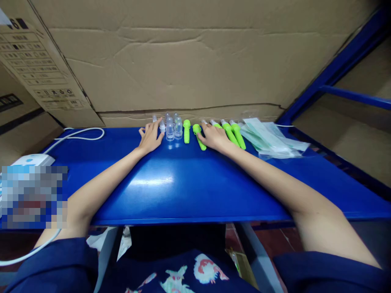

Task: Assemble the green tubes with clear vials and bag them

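Note:
Both my arms reach across a blue table [171, 183] to its far edge. My left hand [150, 137] lies flat, fingers spread, its fingertips beside a cluster of small clear plastic caps [171, 127]. My right hand [214, 137] rests palm down with fingers stretched over a row of lime-green pen-like pieces [233, 133]. One green piece [186, 130] stands free between the hands, and another [198, 136] lies against my right thumb. Neither hand grips anything.
A stack of clear-wrapped pale green packets [269, 139] lies right of the green pieces. A white device [32, 160] with a white cable [81, 134] sits at the left. Large cardboard boxes [183, 61] close off the back. A blue metal frame [342, 77] rises at the right.

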